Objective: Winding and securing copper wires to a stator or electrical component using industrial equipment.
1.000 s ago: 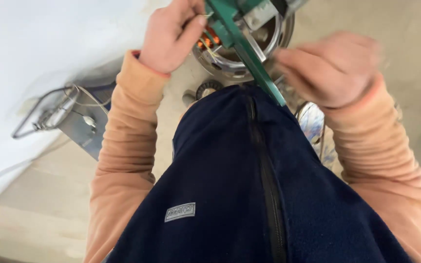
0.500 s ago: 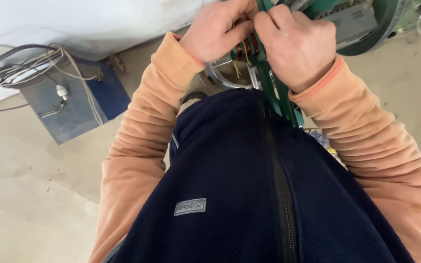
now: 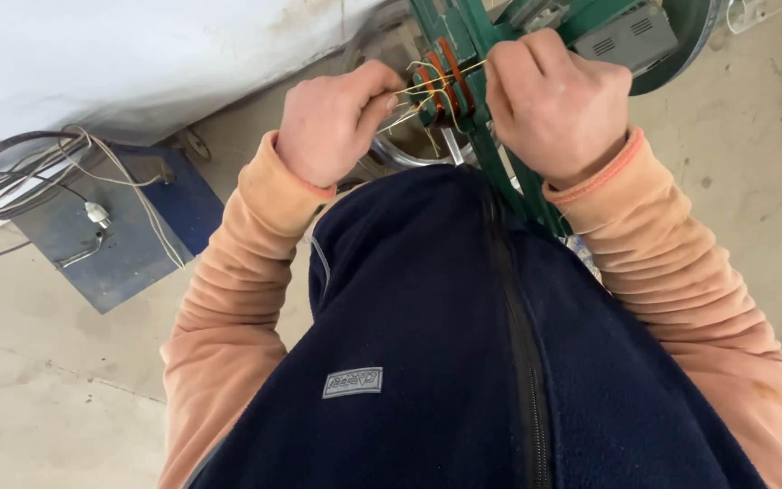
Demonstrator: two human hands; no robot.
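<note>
Both hands are working at the top of a green metal frame (image 3: 491, 172). The left hand (image 3: 332, 122) is pinching a thin yellow wire (image 3: 441, 77), fingers closed on it; the right hand (image 3: 554, 100) is gripping the same wire beside the copper coils (image 3: 441, 72). The frame is rising between the forearms, crowding them. A blue plate (image 3: 128, 249) with cables (image 3: 11, 172) is lying well apart at left, with concrete floor (image 3: 753, 172) spreading at right.
</note>
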